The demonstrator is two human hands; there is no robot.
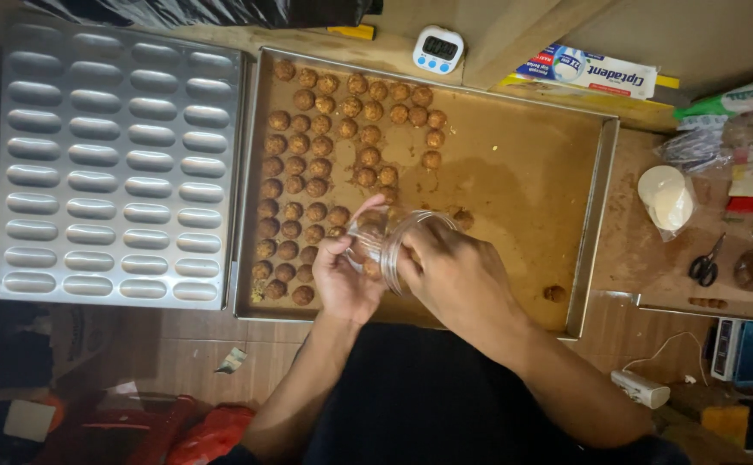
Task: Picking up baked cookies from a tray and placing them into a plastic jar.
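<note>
Both hands grip a clear plastic jar [385, 241] over the baking tray [596, 215]: left hand [346, 275] cups its base, right hand [449, 271] wraps the rim. Rows of brown dough balls [294, 185] sit just left of it.

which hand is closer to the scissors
Right. The right hand is over the middle of the tray, holding a clear jar; the scissors lie off to its right, past the tray's edge. The left hand is farther left.

Rows of brown balls [307, 164] are crowding the tray's [596, 215] left half, leaving its right half lying open. A moulded metal pan [118, 164] is blocking the left side, and scissors [705, 263] and packets [742, 164] are cluttering the right.
</note>
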